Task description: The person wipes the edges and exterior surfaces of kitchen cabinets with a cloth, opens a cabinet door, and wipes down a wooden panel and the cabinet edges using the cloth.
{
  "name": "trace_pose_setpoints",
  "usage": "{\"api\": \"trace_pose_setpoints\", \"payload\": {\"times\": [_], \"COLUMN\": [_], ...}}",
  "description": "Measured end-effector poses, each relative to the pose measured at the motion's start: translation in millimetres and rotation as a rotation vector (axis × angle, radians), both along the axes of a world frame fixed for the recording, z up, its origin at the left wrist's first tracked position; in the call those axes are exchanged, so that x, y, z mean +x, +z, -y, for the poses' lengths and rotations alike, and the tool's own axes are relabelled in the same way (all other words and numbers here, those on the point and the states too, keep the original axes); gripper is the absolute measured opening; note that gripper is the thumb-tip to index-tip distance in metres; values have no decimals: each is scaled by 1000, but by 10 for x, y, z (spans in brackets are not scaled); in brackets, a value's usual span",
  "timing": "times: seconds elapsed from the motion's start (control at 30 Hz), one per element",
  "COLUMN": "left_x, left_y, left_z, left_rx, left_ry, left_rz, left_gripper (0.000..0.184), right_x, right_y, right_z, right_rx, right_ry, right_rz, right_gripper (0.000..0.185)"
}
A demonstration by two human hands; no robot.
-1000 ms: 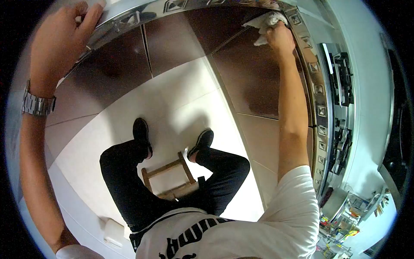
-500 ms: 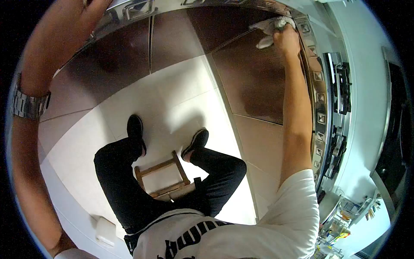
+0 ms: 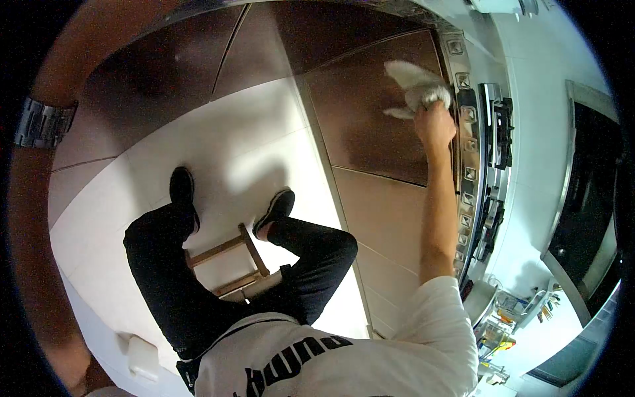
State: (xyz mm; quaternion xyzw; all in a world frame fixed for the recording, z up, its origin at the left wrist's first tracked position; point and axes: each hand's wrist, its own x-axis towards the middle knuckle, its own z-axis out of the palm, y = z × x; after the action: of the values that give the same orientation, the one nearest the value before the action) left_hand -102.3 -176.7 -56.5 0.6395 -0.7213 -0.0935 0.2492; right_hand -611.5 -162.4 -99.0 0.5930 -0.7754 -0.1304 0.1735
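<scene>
A pale cloth [image 3: 409,76] is bunched in my right hand [image 3: 435,129], whose fingers are closed round it. Loose ends of the cloth spread over a dark brown cabinet door [image 3: 370,126], close to the patterned metal edge strip [image 3: 470,173] of the counter. Over at the upper left, my left hand [image 3: 122,23] reaches past the top of the view near the counter edge. Its fingers are cut off or lost in shadow, so their pose is hidden. A metal watch [image 3: 45,124] is on that wrist.
Beyond the metal strip runs a gas stove [image 3: 499,132]. Several utensils and containers [image 3: 499,331] stand at the lower right. I sit on a low wooden stool [image 3: 254,255] on the pale tiled floor [image 3: 218,142]. A white box-like object [image 3: 142,357] is behind at the lower left.
My right hand has drawn the cloth back down the cabinet door, closer to me. The whole view has shifted slightly, and my left hand's fingers have slipped further out of sight.
</scene>
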Motion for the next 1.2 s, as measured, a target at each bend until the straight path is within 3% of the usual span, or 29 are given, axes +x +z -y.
{"api": "trace_pose_setpoints", "payload": {"times": [0.1, 0.2, 0.47, 0.53, 0.57, 0.77, 0.8, 0.87, 0.9, 0.97, 1.13, 1.2], "left_x": [19, 38, 123, 193, 247, 504, 428, 94, -296, -484, -405, -444], "left_y": [-41, -64, -212, -290, -335, -599, -611, -368, 91, 352, 403, 461], "left_z": [15, 21, 151, 238, 285, 486, 476, 286, 11, -132, -135, -247], "left_rx": [-5, -15, -27, -35, -45, -125, 103, 342, -81, -511, -538, -514], "left_ry": [-15, -29, -47, -57, -68, -209, -59, 88, 163, 218, 83, 30], "left_rz": [-4, -5, 4, 15, 27, 208, -152, -514, 77, 655, 679, 671], "left_gripper": [42, 42, 42, 42, 42, 54, 62, 69, 45, 44, 47, 48], "right_x": [-122, -149, 344, 408, 468, -47, -182, -253, -334, -609, -883, -881], "right_y": [-67, -100, 25, 59, 131, -124, -169, -102, -79, -117, -128, -137], "right_z": [-217, -204, 949, 964, 884, 252, 78, -468, -710, -1183, -1984, -2072], "right_rx": [0, -53, -59, -96, -30, 12, 6, 37, 67, 69, 74, -29], "right_ry": [-98, 5, 67, 195, 145, 12, -22, -74, -144, -296, -386, -280], "right_rz": [-69, -7, 157, 152, 167, 23, 34, 4, 27, 49, 2, 66], "right_gripper": [31, 32, 47, 48, 34, 23, 22, 23, 25, 29, 32, 35]}}
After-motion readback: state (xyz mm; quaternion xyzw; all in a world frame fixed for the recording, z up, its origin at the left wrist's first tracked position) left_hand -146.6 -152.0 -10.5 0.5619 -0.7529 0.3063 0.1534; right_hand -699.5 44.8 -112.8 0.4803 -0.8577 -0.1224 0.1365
